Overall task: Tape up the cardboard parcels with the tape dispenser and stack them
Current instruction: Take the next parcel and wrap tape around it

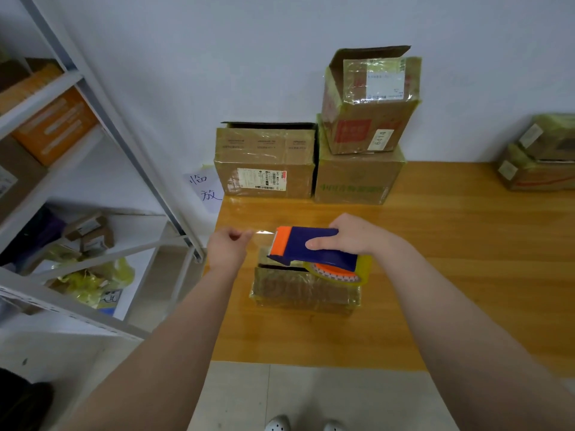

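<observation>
Fingers (pixel 241 234) of my left hand (pixel 228 248) pinch the loose tape end (pixel 264 233), pulled taut from the tape dispenser (pixel 311 247) my right hand (pixel 354 236) grips just above the small parcel (pixel 305 290) on the table (pixel 466 244), ready, I judge, to lay the strip across its top.

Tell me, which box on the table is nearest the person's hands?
The small parcel directly below the tape dispenser; the other boxes all sit at the table's far edge.

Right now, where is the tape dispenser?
Head view, centre: the right hand holds the tape dispenser over the parcel; the left hand pinches its tape end.
</observation>
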